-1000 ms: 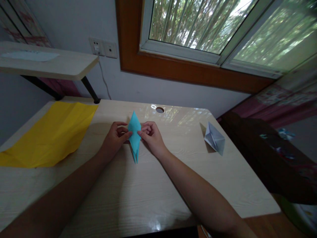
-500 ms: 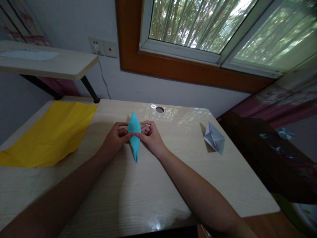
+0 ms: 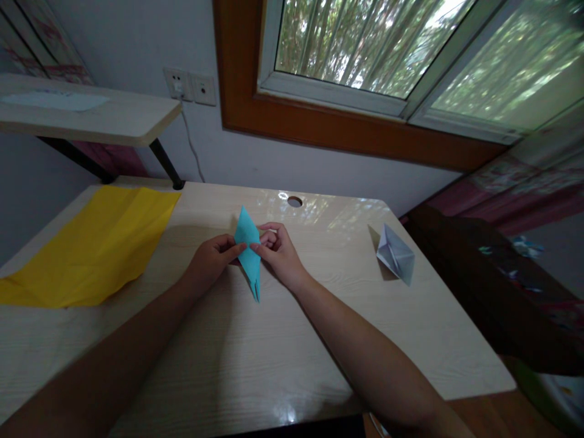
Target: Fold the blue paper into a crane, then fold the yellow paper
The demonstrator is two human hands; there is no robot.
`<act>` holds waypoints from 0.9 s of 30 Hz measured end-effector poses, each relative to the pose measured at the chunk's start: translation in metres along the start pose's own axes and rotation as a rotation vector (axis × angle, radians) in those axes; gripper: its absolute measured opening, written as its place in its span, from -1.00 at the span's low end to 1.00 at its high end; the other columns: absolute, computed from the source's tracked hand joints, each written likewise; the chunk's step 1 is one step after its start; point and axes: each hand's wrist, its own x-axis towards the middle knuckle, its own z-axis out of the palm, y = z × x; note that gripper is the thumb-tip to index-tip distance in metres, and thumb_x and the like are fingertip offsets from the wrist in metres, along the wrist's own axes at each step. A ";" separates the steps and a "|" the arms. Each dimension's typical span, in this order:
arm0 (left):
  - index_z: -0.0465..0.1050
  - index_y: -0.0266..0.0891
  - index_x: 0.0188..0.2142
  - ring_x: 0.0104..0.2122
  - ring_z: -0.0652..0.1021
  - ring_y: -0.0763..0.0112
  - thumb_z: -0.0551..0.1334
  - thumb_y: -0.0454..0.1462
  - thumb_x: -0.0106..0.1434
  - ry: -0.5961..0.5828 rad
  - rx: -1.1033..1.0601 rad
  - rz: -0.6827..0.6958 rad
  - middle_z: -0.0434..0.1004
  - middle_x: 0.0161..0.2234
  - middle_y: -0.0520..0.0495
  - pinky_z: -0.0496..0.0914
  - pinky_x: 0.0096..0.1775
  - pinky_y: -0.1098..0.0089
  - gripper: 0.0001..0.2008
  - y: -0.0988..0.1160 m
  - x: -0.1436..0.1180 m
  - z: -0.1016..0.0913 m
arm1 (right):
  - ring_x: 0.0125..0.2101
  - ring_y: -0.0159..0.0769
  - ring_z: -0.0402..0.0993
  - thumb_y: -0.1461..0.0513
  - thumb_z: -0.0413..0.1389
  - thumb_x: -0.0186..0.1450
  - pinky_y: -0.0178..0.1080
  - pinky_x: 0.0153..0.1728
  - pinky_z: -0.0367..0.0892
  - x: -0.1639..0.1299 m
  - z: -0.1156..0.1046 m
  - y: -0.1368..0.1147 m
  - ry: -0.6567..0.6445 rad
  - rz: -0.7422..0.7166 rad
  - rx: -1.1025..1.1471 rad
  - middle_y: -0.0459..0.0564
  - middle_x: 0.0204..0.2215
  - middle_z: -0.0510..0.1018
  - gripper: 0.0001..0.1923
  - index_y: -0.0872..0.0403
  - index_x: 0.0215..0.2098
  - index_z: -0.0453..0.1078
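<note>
A pale wood-grain table [image 3: 283,347] spans the lower and middle frame beneath a sliding window [image 3: 351,48] at upper right, its panes filled with foliage behind bars and its opening edged in brown wood [image 3: 319,125]; dark brown furniture [image 3: 483,292] stands at the right side of the frame, below a patterned curtain [image 3: 524,176]; a raised shelf [image 3: 128,125] on black supports juts in at upper left, carrying a pale sheet [image 3: 55,100]; a yellow sheet [image 3: 100,243] lies spread across the left of the table, one corner reaching the frame's left edge; two bare forearms stretch up from the bottom of the frame to its center, where the left hand [image 3: 210,258] and right hand [image 3: 281,252] grasp a folded turquoise paper [image 3: 249,263] between them, fingers at its sides and both thumbs pressed near its middle, tips close together; the paper forms a long diamond, one point toward the top of the frame, the lower end split into two narrow tips; a folded gray paper [image 3: 396,254] sits at center right, well apart from the hands; wall sockets [image 3: 203,90] at upper left feed a white cord [image 3: 190,141]; a small round hole [image 3: 294,202] pierces the table's far edge.
</note>
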 end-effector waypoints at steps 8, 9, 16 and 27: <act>0.49 -0.21 -0.49 -0.44 0.61 0.27 0.44 0.01 0.10 0.003 -0.044 -0.052 0.57 -0.50 0.00 0.54 -0.29 0.32 -0.64 0.005 -0.002 0.003 | -0.49 -0.41 0.30 0.06 0.38 0.18 -0.31 -0.42 0.25 -0.002 0.001 -0.002 -0.005 -0.019 -0.004 -0.26 -0.48 0.38 -0.51 -0.09 -0.04 0.28; 0.49 -0.21 -0.49 -0.45 0.61 0.28 0.44 0.01 0.10 0.004 -0.048 -0.050 0.57 -0.50 0.01 0.54 -0.30 0.32 -0.64 0.006 -0.002 0.003 | -0.49 -0.40 0.30 0.05 0.37 0.18 -0.31 -0.42 0.24 -0.002 0.001 -0.002 -0.001 -0.019 -0.003 -0.25 -0.48 0.38 -0.52 -0.09 -0.04 0.28; 0.49 -0.22 -0.50 -0.47 0.58 0.28 0.46 0.04 0.05 0.019 -0.070 -0.063 0.54 -0.52 0.00 0.55 -0.30 0.27 -0.61 0.011 -0.003 0.006 | -0.50 -0.40 0.28 0.08 0.36 0.21 -0.31 -0.43 0.21 -0.003 0.002 -0.003 0.015 -0.045 0.025 -0.24 -0.49 0.39 -0.59 -0.08 -0.09 0.30; 0.48 -0.25 -0.49 -0.46 0.58 0.34 0.47 0.04 0.04 0.033 -0.100 -0.088 0.54 -0.51 0.03 0.56 -0.29 0.34 -0.59 0.016 -0.004 0.006 | -0.49 -0.45 0.33 0.10 0.34 0.23 -0.35 -0.43 0.27 -0.002 0.001 0.002 0.002 -0.046 0.115 -0.26 -0.46 0.43 -0.65 -0.08 -0.14 0.29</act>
